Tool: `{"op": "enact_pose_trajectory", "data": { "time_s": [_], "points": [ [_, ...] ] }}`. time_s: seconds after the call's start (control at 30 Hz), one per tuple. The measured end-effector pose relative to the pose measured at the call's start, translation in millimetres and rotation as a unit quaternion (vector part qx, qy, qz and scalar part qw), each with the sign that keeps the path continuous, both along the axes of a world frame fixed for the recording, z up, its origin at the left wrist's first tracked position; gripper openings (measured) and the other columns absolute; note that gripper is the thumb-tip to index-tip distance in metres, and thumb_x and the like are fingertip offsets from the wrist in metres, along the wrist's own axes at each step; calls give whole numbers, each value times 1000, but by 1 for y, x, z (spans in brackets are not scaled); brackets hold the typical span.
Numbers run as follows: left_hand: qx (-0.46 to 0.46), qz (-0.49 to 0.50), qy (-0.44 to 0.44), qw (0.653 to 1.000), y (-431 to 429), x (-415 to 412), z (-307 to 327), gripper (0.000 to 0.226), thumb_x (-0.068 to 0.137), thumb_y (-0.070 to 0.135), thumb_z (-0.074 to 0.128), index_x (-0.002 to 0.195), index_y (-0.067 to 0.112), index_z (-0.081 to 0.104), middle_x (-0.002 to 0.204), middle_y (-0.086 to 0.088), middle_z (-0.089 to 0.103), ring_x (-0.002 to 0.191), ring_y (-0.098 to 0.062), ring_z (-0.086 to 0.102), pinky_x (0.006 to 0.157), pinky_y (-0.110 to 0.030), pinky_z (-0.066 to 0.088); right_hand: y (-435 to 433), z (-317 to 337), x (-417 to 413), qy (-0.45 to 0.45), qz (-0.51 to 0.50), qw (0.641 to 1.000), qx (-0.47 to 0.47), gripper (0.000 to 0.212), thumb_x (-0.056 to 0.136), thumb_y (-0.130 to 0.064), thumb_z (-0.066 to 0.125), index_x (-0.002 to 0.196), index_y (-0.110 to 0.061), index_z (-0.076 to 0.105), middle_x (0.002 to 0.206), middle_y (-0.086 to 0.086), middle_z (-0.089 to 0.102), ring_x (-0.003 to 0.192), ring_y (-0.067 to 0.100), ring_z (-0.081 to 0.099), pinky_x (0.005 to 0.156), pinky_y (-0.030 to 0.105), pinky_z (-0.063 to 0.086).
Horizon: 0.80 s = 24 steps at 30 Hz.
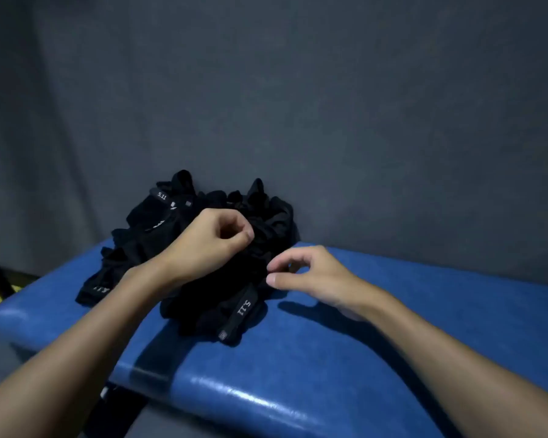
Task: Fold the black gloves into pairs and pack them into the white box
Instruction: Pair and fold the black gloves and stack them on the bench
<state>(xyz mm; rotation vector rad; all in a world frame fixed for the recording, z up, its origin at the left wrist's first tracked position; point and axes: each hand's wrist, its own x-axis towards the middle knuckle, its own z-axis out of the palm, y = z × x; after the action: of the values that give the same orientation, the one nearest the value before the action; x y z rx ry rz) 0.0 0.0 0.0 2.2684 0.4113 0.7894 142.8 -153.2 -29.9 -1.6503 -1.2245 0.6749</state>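
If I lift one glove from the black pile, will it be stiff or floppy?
Probably floppy: the gloves lie crumpled and folded over each other. Likely light: thin fabric. Others may drag along, since they look tangled.

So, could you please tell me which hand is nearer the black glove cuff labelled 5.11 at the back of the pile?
Left. The left hand is over the pile of black gloves, just right of that cuff; the right hand is farther right, at the pile's edge.

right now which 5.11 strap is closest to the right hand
The front strap, nearest the camera, just below the right hand; the other two lie further left.
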Motion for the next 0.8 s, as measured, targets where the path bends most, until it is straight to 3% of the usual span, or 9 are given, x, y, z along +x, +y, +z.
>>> {"op": "enact_pose_trajectory", "data": {
  "time_s": [0.13, 0.23, 0.33, 0.43, 0.5, 0.57, 0.63, 0.73, 0.8],
  "points": [
    [44, -7, 36, 998, -3, -21, 0, 11, 92, 13, 66, 86, 19, 73, 79, 6, 72, 72, 0, 64, 70, -13, 48, 11, -11, -15, -87, -25, 996, -15, 21, 66, -45, 83, 84, -39, 74, 108, -7, 61, 113, 10, 51, 98, 24, 39],
    [60, -10, 77, 995, -1, -35, 0, 9, 92, 17, 67, 92, 23, 74, 87, 10, 72, 84, -2, 66, 80, -18, 51, 18, -17, -25, -138, -50, 989, -20, 13, 62, -50, 80, 69, -50, 69, 107, -10, 55, 121, 14, 41, 111, 42, 31],
    [77, -9, 123, 989, -4, -47, -2, 15, 90, 22, 70, 104, 24, 73, 100, 15, 71, 96, 4, 64, 88, -15, 47, 19, -18, -31, -148, -62, 987, -7, 19, 73, -32, 77, 62, -46, 70, 99, -18, 55, 121, 16, 40, 111, 45, 30],
    [97, -2, 155, 983, -5, -56, -5, 34, 88, 31, 72, 121, 27, 67, 118, 19, 66, 111, 7, 57, 96, -9, 39, 14, -12, -36, -100, -56, 993, 27, 15, 75, -23, 75, 64, -33, 73, 99, -11, 64, 110, 17, 56, 96, 35, 46],
    [111, 14, 165, 980, -6, -60, -8, 41, 87, 33, 74, 126, 26, 64, 121, 18, 64, 117, 4, 55, 101, -14, 38, 13, -10, -39, -91, -55, 994, 21, 6, 68, -31, 77, 67, -33, 72, 98, -13, 69, 103, 9, 62, 99, 38, 44],
    [122, 37, 165, 978, -6, -63, -11, 42, 85, 31, 75, 125, 27, 64, 114, 18, 67, 115, 0, 57, 108, -27, 39, 16, -12, -42, -115, -58, 992, 0, 29, 53, -54, 74, 80, -43, 69, 94, -23, 70, 102, 2, 62, 107, 45, 37],
    [118, 51, 150, 980, -7, -65, -17, 40, 84, 29, 77, 122, 27, 66, 100, 19, 69, 109, -4, 60, 109, -40, 39, 21, -19, -42, -118, -67, 991, -7, 42, 46, -62, 69, 86, -49, 66, 89, -26, 70, 103, 2, 62, 108, 47, 34],
    [113, 48, 131, 984, -6, -66, -24, 30, 84, 24, 76, 114, 27, 70, 90, 18, 69, 103, -3, 61, 104, -40, 43, 23, -22, -46, -121, -101, 987, -23, 24, 55, -56, 71, 79, -53, 68, 82, -18, 69, 104, 12, 58, 104, 47, 40],
    [109, 45, 111, 987, -7, -66, -26, 24, 86, 20, 75, 108, 27, 72, 87, 17, 69, 99, 1, 62, 100, -31, 46, 21, -24, -45, -137, -122, 982, -37, 16, 62, -52, 69, 78, -52, 69, 93, -12, 67, 109, 21, 56, 100, 43, 43]
  ]
}}
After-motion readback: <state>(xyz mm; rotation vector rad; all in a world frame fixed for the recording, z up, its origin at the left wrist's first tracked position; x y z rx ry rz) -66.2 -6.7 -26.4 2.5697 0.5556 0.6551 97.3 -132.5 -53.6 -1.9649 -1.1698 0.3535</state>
